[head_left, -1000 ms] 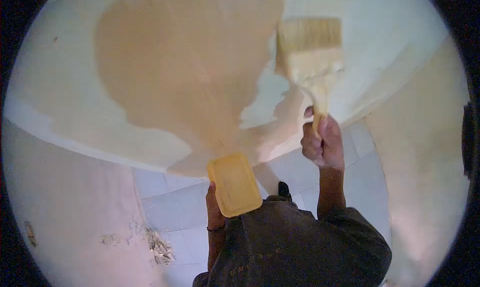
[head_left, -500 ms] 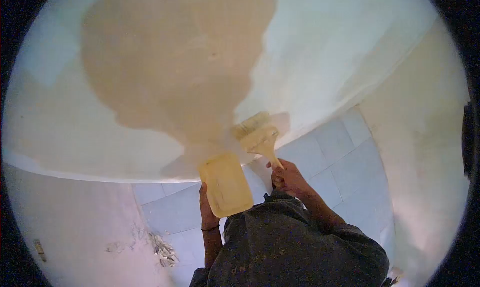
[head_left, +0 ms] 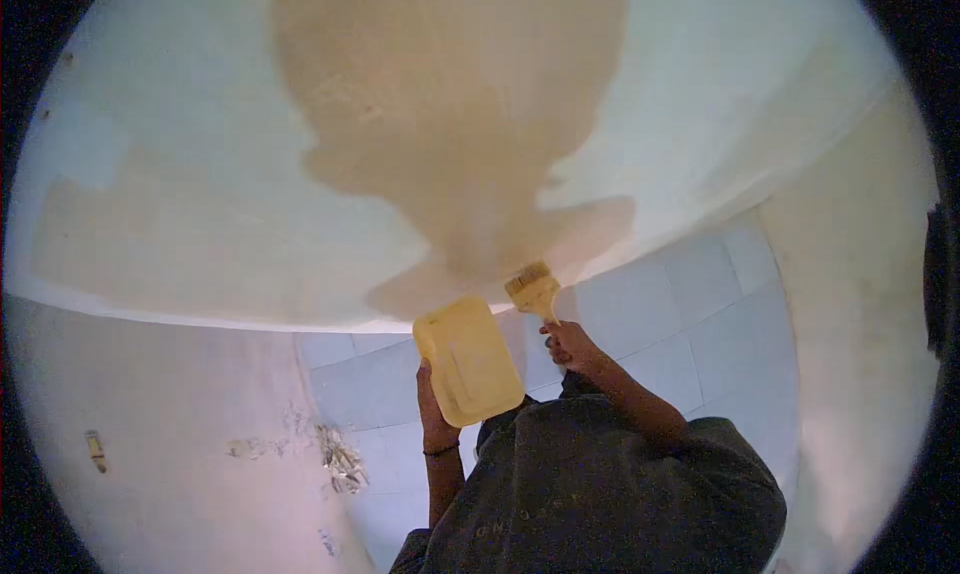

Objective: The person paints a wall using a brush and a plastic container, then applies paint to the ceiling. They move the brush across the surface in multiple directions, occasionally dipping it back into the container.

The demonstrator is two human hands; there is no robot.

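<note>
My left hand (head_left: 432,414), a dark band at its wrist, grips a shallow yellow rectangular tub (head_left: 470,364) by its left side. The tub is tilted so that its inside faces up toward me. Closed around the handle of a wide paintbrush (head_left: 533,288) is my right hand (head_left: 572,346). The brush is held just right of the tub's upper corner, bristles pointing up and left toward the pale wall (head_left: 190,224). Its bristles overlap the wall's lower part in this view.
Pale blue floor tiles (head_left: 650,299) run below the wall, and another wall (head_left: 850,274) stands to the right. Crumpled light scraps (head_left: 342,461) lie at lower left. A small oblong thing (head_left: 96,452) is farther left. A large shadow (head_left: 450,94) falls on the wall.
The brush has come down and right, with its head turned. The tub has shifted slightly right. My view has moved, and the shadow on the wall now lies farther right.
</note>
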